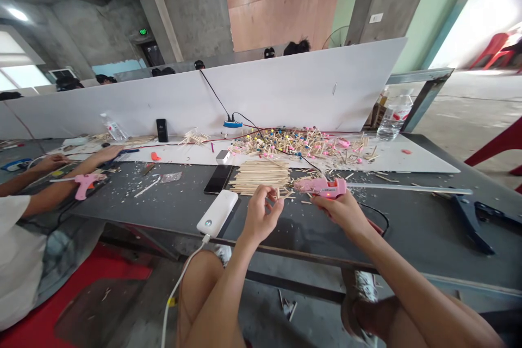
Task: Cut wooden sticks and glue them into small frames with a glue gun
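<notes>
My right hand (341,209) is closed around a pink hot glue gun (321,187), its nozzle pointing left and a long clear glue stick (411,188) sticking out to the right. My left hand (261,212) pinches small wooden sticks (281,193) just left of the nozzle. Both hands hover over the near edge of a grey table (408,228). A stack of plain wooden sticks (261,175) lies just beyond my hands.
A heap of sticks with coloured beads (297,144) lies further back by a white divider board (285,89). A white power bank (217,212) and a black phone (218,178) sit to my left. A person's arms (61,174) and another pink glue gun (85,182) are at far left. A water bottle (393,114) stands at right.
</notes>
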